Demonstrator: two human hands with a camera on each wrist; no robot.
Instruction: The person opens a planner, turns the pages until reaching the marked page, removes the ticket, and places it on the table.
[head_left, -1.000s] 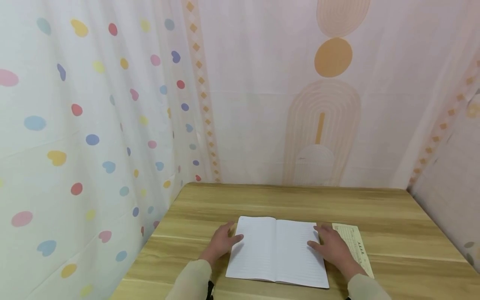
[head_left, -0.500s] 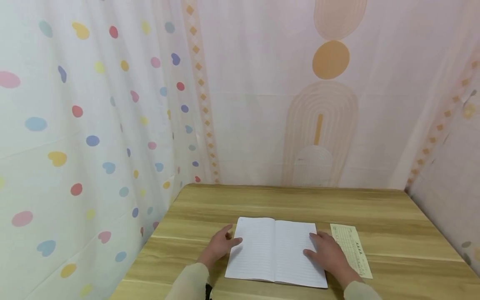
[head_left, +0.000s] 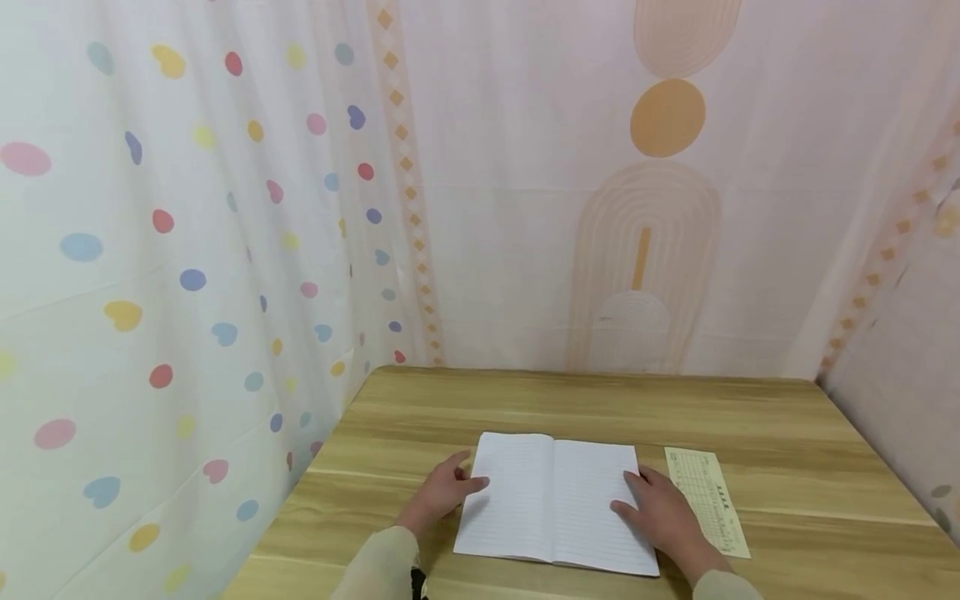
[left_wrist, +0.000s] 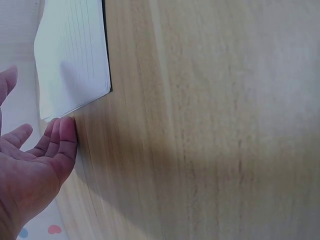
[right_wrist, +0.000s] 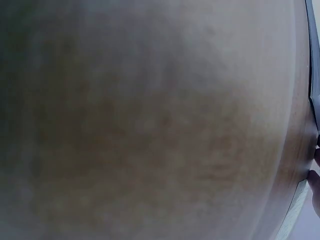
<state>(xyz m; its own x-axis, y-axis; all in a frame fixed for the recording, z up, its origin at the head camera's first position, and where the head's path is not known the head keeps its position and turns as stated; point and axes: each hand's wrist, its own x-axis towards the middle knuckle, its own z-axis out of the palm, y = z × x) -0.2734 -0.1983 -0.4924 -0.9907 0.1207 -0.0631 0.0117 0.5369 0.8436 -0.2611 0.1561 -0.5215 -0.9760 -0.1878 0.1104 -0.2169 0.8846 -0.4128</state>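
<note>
An open notebook (head_left: 510, 500) with white lined pages lies flat on the wooden table in the head view. At its left edge is my left hand (head_left: 441, 492), thumb over the page margin and fingers beside the edge. The left wrist view shows that hand (left_wrist: 35, 170) with fingertips at the notebook's (left_wrist: 82, 45) edge and the thumb well apart. My right hand (head_left: 666, 512) rests at the right edge, its thumb over the right page. Only fingertips (right_wrist: 314, 186) of it show in the right wrist view, close to the notebook's dark-edged side.
A pale yellow printed slip of paper (head_left: 705, 492) lies on the table (head_left: 600, 404) just right of my right hand. Behind the table hangs a white patterned curtain (head_left: 517, 275); a dotted one (head_left: 187, 333) hangs along the left side.
My right hand has shifted slightly left and toward me along the notebook's right edge, uncovering more of the slip. The left hand and the notebook stay nearly the same.
</note>
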